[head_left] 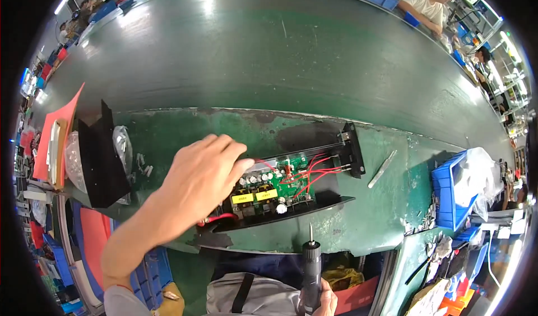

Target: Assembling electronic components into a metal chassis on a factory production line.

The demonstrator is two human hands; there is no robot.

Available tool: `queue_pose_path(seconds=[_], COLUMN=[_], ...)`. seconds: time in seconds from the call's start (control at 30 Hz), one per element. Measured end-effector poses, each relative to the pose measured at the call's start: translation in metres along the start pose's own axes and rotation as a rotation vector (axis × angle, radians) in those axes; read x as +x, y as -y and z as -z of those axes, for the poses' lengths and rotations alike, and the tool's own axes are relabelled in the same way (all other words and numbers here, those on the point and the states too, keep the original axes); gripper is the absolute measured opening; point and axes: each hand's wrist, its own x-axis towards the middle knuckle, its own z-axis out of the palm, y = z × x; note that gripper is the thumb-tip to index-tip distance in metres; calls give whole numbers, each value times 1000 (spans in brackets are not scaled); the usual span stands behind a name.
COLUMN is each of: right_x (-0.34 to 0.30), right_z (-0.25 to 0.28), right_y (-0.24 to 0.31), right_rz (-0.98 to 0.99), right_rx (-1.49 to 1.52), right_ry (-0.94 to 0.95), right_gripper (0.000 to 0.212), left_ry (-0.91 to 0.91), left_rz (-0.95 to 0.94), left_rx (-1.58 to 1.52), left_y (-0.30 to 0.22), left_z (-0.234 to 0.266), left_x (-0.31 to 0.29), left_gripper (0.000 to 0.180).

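Your L hand (197, 182) lies flat, fingers together, pinning circuit board (273, 186) in black case (314, 204); R hand (320, 303) clamped on screwdriver (311, 271), tip up, ready.

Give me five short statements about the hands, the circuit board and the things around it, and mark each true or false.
1. The left hand rests on the green circuit board. True.
2. The right hand holds a pair of scissors. False: it grips an electric screwdriver, bit pointing up.
3. Red wires run across the board. True.
4. The tweezers lie on the board. False: they lie apart, on the green table to its right.
5. The blue bin stands left of the board. False: it stands on the right.
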Motion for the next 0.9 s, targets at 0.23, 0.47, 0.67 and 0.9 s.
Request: queue_pose_path(seconds=[0.23,0.47,0.67,0.9], right_x=[-14,-14,8,25], right_z=[1,-6,-8,-7], right_y=[-12,-8,11,28], right_rz=[64,152,54,-3], right_rx=[90,79,-7,22], right_ry=[-13,-65,182,276], right_gripper=[67,57,71,68], left_ry=[385,330,-95,132], left_rz=[-25,-18,-274,-264], left_rx=[154,53,-146,-198], left_y=[-2,10,-26,-54], left_z=[-2,-15,7,-18], left_x=[29,23,-2,-38], left_gripper=[63,50,16,32])
